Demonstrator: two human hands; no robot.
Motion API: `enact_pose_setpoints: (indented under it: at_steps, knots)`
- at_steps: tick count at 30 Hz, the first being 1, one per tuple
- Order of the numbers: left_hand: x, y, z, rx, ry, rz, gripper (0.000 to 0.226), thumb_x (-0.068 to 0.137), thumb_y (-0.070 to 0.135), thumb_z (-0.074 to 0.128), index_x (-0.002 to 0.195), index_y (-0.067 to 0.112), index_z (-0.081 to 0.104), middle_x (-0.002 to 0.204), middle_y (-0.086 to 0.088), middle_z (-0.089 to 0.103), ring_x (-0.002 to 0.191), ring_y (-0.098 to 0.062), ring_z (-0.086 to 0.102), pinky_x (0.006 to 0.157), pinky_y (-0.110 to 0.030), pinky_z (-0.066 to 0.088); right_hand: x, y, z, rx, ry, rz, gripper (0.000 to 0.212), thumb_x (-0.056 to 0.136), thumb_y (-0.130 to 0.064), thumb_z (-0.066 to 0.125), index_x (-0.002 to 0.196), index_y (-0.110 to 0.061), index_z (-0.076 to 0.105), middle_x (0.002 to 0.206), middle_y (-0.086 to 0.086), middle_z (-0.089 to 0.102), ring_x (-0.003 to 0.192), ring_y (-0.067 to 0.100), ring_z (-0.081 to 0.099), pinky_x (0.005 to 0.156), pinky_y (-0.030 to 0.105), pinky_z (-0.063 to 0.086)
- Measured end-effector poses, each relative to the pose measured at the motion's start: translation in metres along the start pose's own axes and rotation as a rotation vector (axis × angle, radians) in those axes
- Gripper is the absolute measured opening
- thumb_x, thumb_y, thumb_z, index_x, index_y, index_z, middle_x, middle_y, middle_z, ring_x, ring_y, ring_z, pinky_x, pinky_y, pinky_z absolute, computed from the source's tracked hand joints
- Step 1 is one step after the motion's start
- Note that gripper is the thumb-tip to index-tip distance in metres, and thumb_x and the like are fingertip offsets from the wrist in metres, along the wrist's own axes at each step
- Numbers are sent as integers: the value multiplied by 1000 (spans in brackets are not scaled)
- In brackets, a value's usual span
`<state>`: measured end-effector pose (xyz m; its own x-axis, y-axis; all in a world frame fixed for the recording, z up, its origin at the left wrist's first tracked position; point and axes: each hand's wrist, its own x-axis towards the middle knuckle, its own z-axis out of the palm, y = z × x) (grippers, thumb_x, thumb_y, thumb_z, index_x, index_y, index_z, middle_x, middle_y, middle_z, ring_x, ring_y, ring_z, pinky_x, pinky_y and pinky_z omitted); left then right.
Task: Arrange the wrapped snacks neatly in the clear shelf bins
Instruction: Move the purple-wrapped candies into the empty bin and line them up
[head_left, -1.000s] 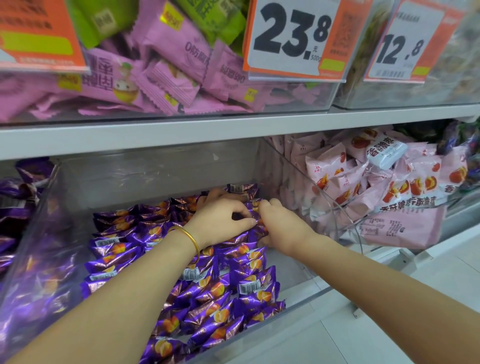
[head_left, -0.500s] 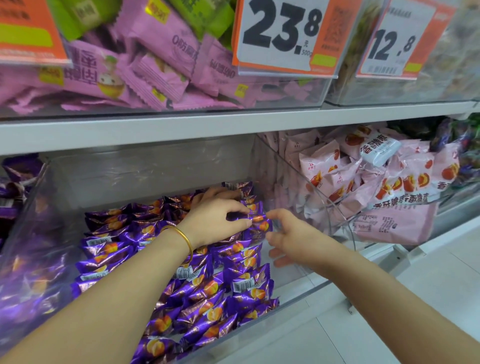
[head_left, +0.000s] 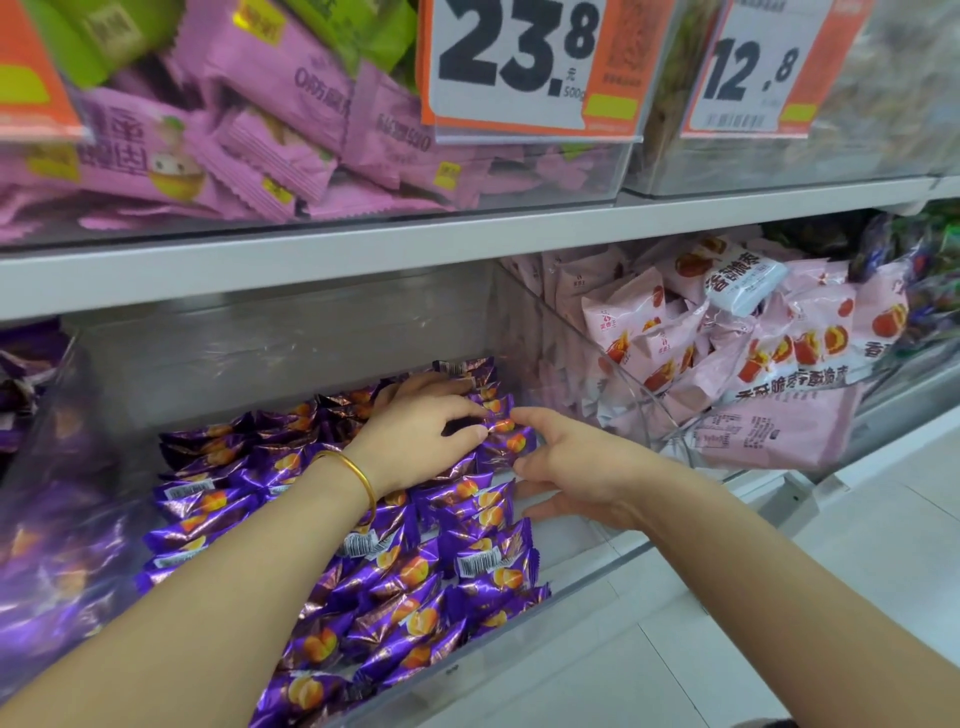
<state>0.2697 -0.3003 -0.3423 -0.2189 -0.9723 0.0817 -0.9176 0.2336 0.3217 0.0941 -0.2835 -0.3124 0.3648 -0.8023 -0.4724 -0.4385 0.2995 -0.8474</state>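
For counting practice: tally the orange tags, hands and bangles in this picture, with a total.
Orange tags: 3
Hands: 2, left hand, right hand
Bangle: 1
Total: 6

Orange price signs (head_left: 524, 67) hang above a grey shelf board (head_left: 467, 244), pale floor (head_left: 779, 623) below.

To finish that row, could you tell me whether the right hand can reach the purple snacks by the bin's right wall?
Probably yes: the right hand is open inside the clear bin, fingertips beside the purple snacks, nothing between.
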Motion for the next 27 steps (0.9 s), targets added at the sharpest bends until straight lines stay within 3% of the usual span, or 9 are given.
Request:
enact_pose_setpoints:
  at_steps: [2, 5, 8, 10, 14, 18, 23, 27]
  knots:
    - [-2, 1, -3, 0, 15, -1, 36, 94, 46, 44, 127, 36, 54, 147, 11, 37, 138, -17, 22, 114, -42, 17, 0, 0, 1, -27, 8, 5, 56, 96, 0, 43, 143, -25, 26, 127, 17, 56, 112, 33, 58, 96, 50, 48]
    - [-9, 0, -12, -14, 36, -26, 34, 94, 41, 45, 124, 32, 57, 139, 7, 46, 132, -18, 32, 110, -42, 28, -5, 0, 1, -92, 32, -5, 53, 95, -2, 46, 141, -23, 30, 128, 16, 53, 110, 33, 59, 94, 46, 50]
    - [-22, 8, -29, -90, 43, -48, 32, 94, 33, 47, 123, 25, 58, 128, 3, 56, 119, -15, 47, 100, -33, 40, -11, -2, -1, -202, 121, -42, 57, 93, 3, 48, 142, -20, 31, 117, 11, 50, 106, 31, 60, 89, 41, 53]
    - [-34, 13, -39, -97, 29, -34, 32, 94, 30, 48, 123, 23, 59, 126, 2, 57, 115, -14, 51, 98, -31, 42, -13, -4, 1, -231, 137, -47, 60, 87, 10, 51, 139, -17, 37, 114, 12, 51, 107, 31, 59, 92, 44, 51]
    - [-54, 22, -43, -23, -7, -28, 28, 92, 30, 51, 116, 25, 65, 130, 1, 55, 124, -21, 44, 103, -42, 37, -12, -6, 6, -240, 195, -54, 45, 82, 16, 51, 117, -14, 53, 104, 21, 59, 94, 31, 60, 88, 46, 53]
    - [-69, 31, -35, -37, 28, -72, 28, 95, 31, 48, 120, 29, 60, 138, 8, 45, 133, -19, 27, 106, -38, 25, -7, -8, 9, -298, 214, -75, 30, 88, 13, 45, 109, -1, 60, 78, 10, 54, 65, 17, 50, 62, 29, 46]
    - [-80, 28, -23, -78, 142, -102, 29, 96, 32, 46, 123, 33, 56, 146, 13, 35, 136, -13, 18, 108, -34, 18, 0, -8, 11, -332, 212, -87, 29, 88, 11, 45, 110, 5, 63, 93, 13, 60, 87, 23, 56, 83, 37, 51]
    - [-84, 25, -21, -113, 157, -144, 29, 96, 31, 47, 123, 34, 56, 144, 13, 37, 136, -14, 19, 109, -36, 19, 3, -3, 10, -194, 183, -71, 25, 92, 5, 45, 112, -3, 57, 95, 17, 58, 85, 24, 55, 66, 29, 47]
